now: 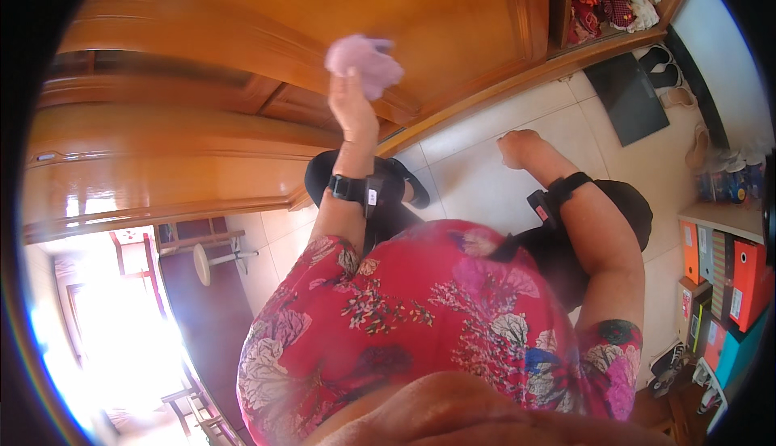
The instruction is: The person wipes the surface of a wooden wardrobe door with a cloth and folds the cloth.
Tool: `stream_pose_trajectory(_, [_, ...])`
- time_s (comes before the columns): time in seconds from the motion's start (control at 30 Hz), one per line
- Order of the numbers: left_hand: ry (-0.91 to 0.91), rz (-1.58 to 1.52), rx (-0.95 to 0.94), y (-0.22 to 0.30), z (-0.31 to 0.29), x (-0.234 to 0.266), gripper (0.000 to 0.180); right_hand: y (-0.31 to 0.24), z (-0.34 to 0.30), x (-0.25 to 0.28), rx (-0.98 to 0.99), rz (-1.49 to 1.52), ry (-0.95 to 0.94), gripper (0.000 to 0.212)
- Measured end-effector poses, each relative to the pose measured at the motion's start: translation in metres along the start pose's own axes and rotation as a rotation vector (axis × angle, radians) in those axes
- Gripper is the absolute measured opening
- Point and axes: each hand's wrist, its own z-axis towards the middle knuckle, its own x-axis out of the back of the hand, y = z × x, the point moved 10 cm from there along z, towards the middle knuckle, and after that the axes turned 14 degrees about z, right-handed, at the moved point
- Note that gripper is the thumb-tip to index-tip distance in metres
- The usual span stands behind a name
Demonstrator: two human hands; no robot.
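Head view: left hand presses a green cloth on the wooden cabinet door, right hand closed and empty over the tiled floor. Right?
Not quite. The head view shows the cloth is pale purple, not green. The rest holds: the left hand presses it against the wooden cabinet door, and the right hand is closed and empty over the tiled floor.

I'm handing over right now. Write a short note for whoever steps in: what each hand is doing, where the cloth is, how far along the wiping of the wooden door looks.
Left hand: raised, gripping the lilac cloth, which is pressed against the wooden door.
Right hand: closed, holding nothing, hanging over the tiled floor.
Done: cannot tell which parts are already wiped; the panel looks glossy throughout.
Left: likely the lower panels and frame, judging by the cloth's position.
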Motion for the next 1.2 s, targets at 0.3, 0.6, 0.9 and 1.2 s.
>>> stream_pose_trajectory(0.3, [0.216, 0.856, -0.298, 0.018, 0.094, 0.004, 0.053, 0.009, -0.011, 0.005, -0.061, 0.07, 0.068, 0.031])
stream_pose_trajectory(0.6, [0.046, 1.283, -1.018, 0.056, 0.021, -0.185, 0.046, 0.019, -0.018, 0.008, -0.133, 0.095, 0.096, 0.025])
stream_pose_trajectory(0.9, [-0.779, 0.314, -0.065, -0.184, -0.05, -0.188, 0.033, -0.057, 0.0, 0.042, 0.075, 0.022, 0.12, 0.024])
stream_pose_trajectory(1.2, [0.738, 0.243, -0.807, 0.236, 0.127, 0.089, 0.025, -0.045, -0.01, 0.023, -0.031, 0.081, -0.016, 0.024])
